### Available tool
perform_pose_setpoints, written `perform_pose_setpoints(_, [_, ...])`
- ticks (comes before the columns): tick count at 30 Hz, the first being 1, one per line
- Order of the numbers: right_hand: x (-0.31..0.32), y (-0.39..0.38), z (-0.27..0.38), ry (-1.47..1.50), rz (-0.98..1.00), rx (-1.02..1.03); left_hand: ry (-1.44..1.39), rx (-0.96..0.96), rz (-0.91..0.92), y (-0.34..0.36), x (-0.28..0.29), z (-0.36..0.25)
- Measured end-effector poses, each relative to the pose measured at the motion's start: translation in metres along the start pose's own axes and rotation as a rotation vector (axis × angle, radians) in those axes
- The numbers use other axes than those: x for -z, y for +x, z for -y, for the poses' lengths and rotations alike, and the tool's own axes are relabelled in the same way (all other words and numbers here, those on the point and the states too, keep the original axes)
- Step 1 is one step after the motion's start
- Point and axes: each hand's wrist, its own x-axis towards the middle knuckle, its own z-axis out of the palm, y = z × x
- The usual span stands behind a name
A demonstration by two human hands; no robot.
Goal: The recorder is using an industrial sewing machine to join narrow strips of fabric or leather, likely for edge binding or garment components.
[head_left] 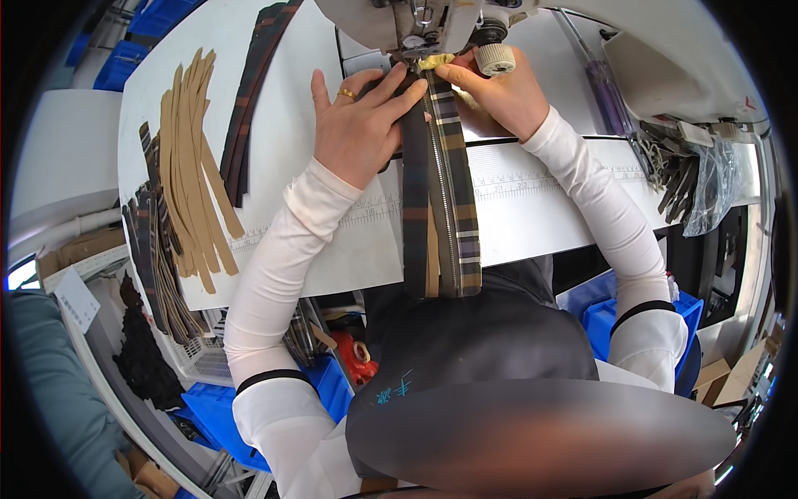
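Note:
A sewing machine head (432, 29) stands at the top middle, with a small yellow piece (435, 61) by its presser foot. A long plaid fabric strip (467, 208) with a metal zipper (445, 191) runs from under the foot towards me and hangs over the table edge. Beside it lie a dark strip (415, 216) and a sliver of tan material. My left hand (359, 125) lies spread, its fingertips on the dark strip near the foot. My right hand (505, 93) is closed, thumb and forefinger at the plaid strip's edge; its other fingers are partly hidden.
Tan strips (187, 166) and dark plaid strips (256, 100) lie on the white table (291, 266) at left. A purple-handled screwdriver (607, 96) lies at right, near a hanging plastic bag (713, 187). Blue bins (224, 416) stand below.

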Motion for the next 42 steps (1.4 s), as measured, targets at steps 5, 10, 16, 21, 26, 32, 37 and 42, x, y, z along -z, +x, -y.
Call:
perform_pose_setpoints(5, [0.007, 0.004, 0.007, 0.080, 0.091, -0.036, 0.016, 0.002, 0.007, -0.001, -0.001, 0.001])
perform_pose_setpoints(10, [0.003, 0.002, 0.000, -0.002, -0.013, 0.032, -0.026, 0.032, 0.058, 0.001, 0.003, -0.002])
perform_pose_setpoints(16, [0.003, 0.004, 0.003, -0.151, -0.064, 0.169, -0.024, 0.003, 0.011, 0.000, 0.000, 0.000])
perform_pose_setpoints(21, [0.004, 0.004, 0.006, -0.209, -0.078, 0.198, -0.029, 0.017, 0.018, 0.002, -0.001, 0.000])
perform_pose_setpoints(26, [0.009, 0.005, 0.012, -0.313, -0.004, 0.083, -0.036, 0.022, 0.005, 0.002, -0.001, 0.000])
perform_pose_setpoints(32, [0.009, 0.005, 0.010, -0.332, 0.004, 0.058, -0.059, 0.026, 0.002, 0.003, -0.002, 0.001])
perform_pose_setpoints(37, [0.009, 0.004, 0.013, -0.364, 0.013, 0.048, -0.031, 0.023, -0.012, 0.002, 0.000, 0.000])
perform_pose_setpoints(42, [0.010, 0.002, 0.005, -0.348, 0.001, 0.090, 0.037, -0.111, -0.132, -0.002, -0.001, 0.003])
